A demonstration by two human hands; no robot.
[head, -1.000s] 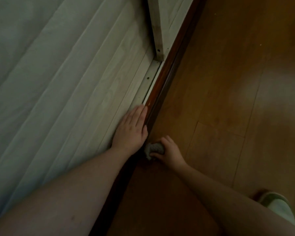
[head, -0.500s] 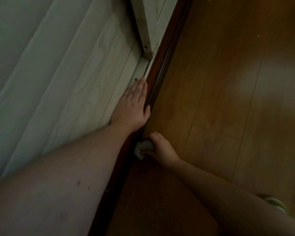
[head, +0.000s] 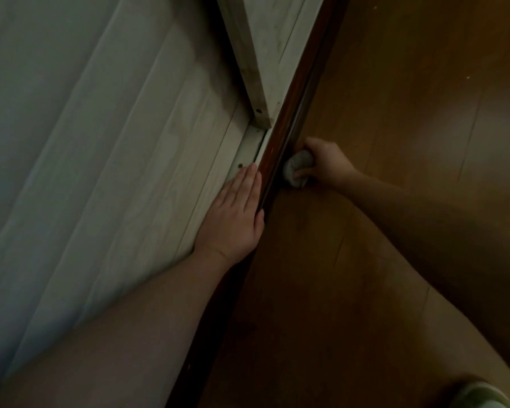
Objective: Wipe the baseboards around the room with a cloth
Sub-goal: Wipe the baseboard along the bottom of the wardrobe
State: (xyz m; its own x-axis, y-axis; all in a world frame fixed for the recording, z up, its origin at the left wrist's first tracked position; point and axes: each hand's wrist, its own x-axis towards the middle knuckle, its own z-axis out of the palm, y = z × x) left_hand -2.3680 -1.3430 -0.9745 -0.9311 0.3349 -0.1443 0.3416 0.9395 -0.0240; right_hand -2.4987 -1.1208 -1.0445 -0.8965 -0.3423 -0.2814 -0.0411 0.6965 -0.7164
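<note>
Head view: left hand [head: 233, 214] is lying flat, fingers straight, against the pale wall panel [head: 147, 160]; right hand [head: 321, 163] is gripping a bunched cloth [head: 296, 167], seemingly touching the dark baseboard [head: 280, 148].

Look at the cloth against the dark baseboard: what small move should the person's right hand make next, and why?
Probably slide the cloth farther along the baseboard, away from the person. The right hand grips it bunched against the board's face at floor level, the left hand rests flat on the pale panel as a brace, and more board runs on ahead.
</note>
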